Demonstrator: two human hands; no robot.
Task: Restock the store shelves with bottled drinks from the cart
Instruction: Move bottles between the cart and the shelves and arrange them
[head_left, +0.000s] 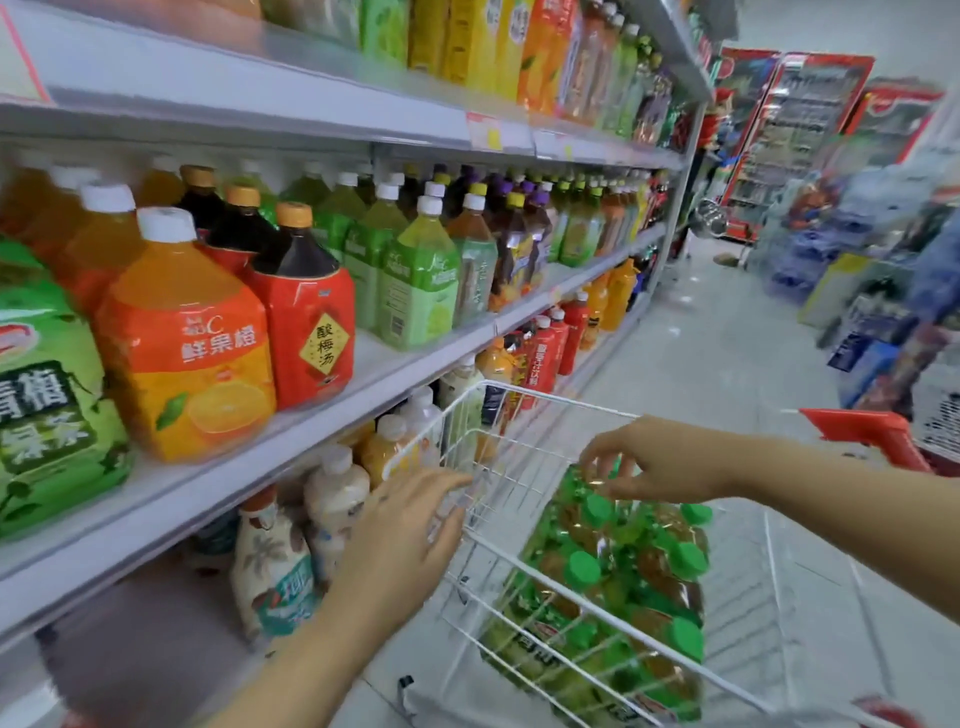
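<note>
A white wire cart (540, 397) stands in the aisle beside the drink shelves (291, 415). Inside it lies a shrink-wrapped pack of green-capped tea bottles (618, 587). My right hand (660, 460) hovers over the far top end of the pack, its fingertips curled down onto the wrap; whether it grips is unclear. My left hand (410, 540) is at the cart's left rim with fingers spread, touching the wire there. The shelves on the left hold large orange juice bottles (182, 338), red plum-drink bottles (306, 317) and green tea bottles (415, 275).
The lowest shelf beside the cart holds pale milk-tea bottles (275, 561) close to my left forearm. A red basket (872, 431) sits to the right of the cart. Stacked goods (878, 291) line the aisle's right side, and red drink coolers (789, 130) stand at the far end.
</note>
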